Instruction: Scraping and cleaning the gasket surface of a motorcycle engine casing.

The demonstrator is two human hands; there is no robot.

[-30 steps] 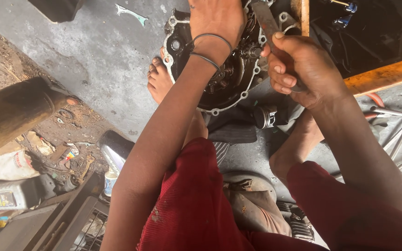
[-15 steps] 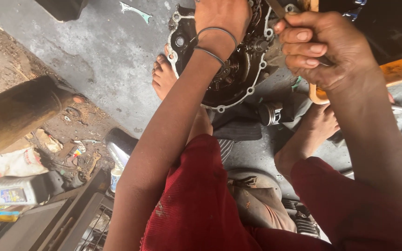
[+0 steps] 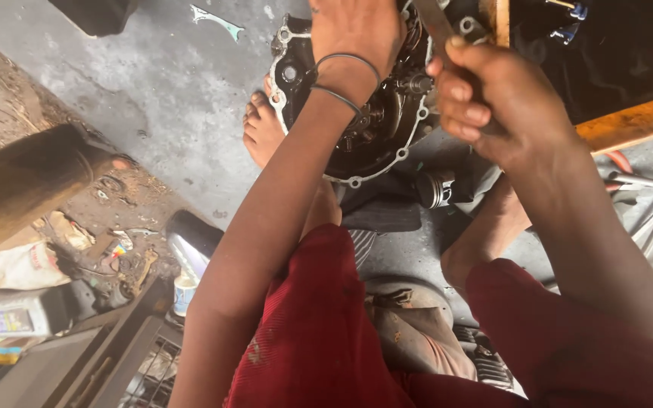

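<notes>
A dark, greasy engine case (image 3: 376,128) with a pale bolt-hole rim stands on the concrete floor between my bare feet. My left hand (image 3: 357,30), with two thin bands on the wrist, rests on the top of the case; its fingers run out of the frame. My right hand (image 3: 496,98) is closed around a flat grey metal tool (image 3: 434,23) whose tip points at the upper right of the case. A small piston (image 3: 432,189) lies just below the case.
An orange wooden beam (image 3: 629,121) crosses at the right, with metal rods (image 3: 648,185) below it. A large rusty pipe (image 3: 24,181) is at the left. An oil jug (image 3: 17,310), scraps and a metal rack (image 3: 115,355) fill the lower left.
My right hand with the tool rose toward the top edge half a second ago and has dropped back to near where it began. My left hand stays on the case.
</notes>
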